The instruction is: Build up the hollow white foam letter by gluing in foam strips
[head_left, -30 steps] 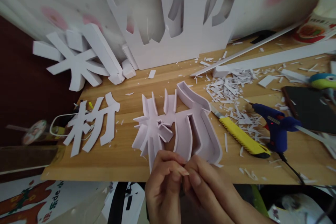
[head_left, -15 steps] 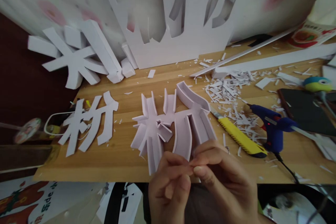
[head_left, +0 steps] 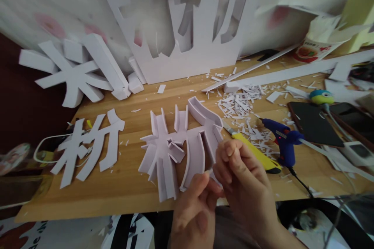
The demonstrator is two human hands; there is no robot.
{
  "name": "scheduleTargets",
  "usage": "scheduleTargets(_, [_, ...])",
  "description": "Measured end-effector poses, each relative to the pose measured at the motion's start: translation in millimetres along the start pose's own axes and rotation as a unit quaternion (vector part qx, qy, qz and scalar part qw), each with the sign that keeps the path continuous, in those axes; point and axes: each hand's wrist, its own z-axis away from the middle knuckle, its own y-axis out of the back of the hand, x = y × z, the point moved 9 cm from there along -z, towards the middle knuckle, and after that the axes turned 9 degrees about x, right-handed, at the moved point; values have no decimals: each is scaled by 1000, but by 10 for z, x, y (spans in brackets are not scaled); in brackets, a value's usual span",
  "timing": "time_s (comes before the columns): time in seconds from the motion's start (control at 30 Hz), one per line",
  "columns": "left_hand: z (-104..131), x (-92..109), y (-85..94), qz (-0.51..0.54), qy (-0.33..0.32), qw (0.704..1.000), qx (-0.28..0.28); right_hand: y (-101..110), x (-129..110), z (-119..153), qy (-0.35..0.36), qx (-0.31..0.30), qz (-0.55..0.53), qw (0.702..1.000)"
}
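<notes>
My left hand (head_left: 196,212) is at the table's front edge, palm up, thumb and fingers apart with nothing visible in them. Just right of it, my right hand (head_left: 244,184) is raised with thumb and fingertips pinched together; anything between them is hidden or too small to name. Behind both hands lies a white foam-board character (head_left: 164,146) with thin upright walls along its strokes. My right hand covers its lower right part. A yellow utility knife (head_left: 254,151) lies partly behind my right hand, its blade toward the character.
A blue glue gun (head_left: 284,140) with a lit red light stands right of the knife. White scraps (head_left: 239,103) lie behind it. At left are a flat white character (head_left: 87,140) and a thick one (head_left: 77,72). A cut-out board (head_left: 187,62) leans behind. Phones (head_left: 314,122) lie right.
My hands have come apart from their fingertip-to-fingertip contact. My right hand has risen and stays pinched, while my left thumb and fingers have spread. The view has shifted right.
</notes>
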Motion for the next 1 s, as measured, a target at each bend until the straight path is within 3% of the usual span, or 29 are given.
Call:
scheduleTargets(0.27, [25,-69,114,35,83,996,21,101,-35,-97,60,-25,150,986])
scheduleTargets(0.43, [65,-183,176,48,115,992,23,-25,51,-2,17,-102,187,977])
scheduleTargets(0.63, [97,-377,124,18,138,990,-3,43,25,37,53,-31,138,989])
scheduleTargets(0.7, [86,-351,66,14,130,991,-22,89,2,5,59,2,116,991])
scheduleTargets(0.8, [58,-260,-7,50,125,990,-46,120,-170,-44,127,34,152,980])
scheduleTargets(0.9, [24,-190,34,95,105,989,-34,-16,-234,-32,153,-37,239,958])
scheduleTargets(1.0, [20,-171,134,87,77,993,-17,-56,-150,13,93,-77,235,964])
